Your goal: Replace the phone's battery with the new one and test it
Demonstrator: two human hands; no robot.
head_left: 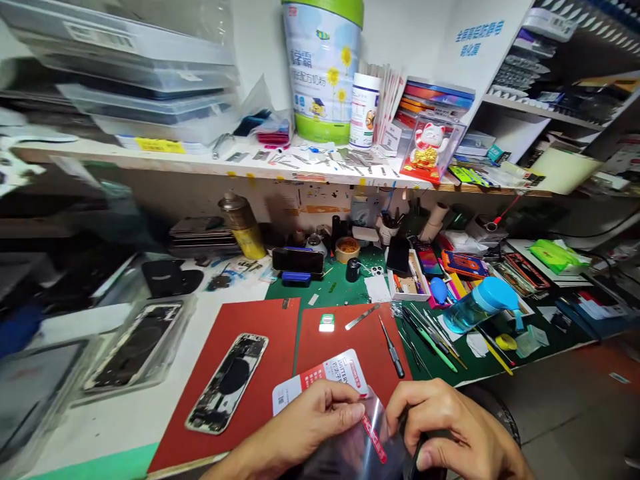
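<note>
Close to the bench's front edge, my left hand point(330, 417) pinches a clear plastic package point(357, 447) between thumb and fingers. A red printed strip point(374, 438) runs along the plastic. My right hand point(445, 423) is closed at the package's right side, by a dark edge; what exactly its fingertips grip is partly hidden. Behind my left hand is a white and red card point(320, 377) printed with "BATTERY". To the left, an opened phone point(229, 383) lies on the red mat point(200, 360) with its inner parts showing.
A screwdriver point(393, 348) and a metal blade point(363, 317) lie on the right mat. Further right are tweezers, a green-handled tool point(440, 347) and a blue water bottle point(477, 307). A second phone body point(135, 343) sits in a clear tray. A loaded shelf point(310, 163) overhangs the back.
</note>
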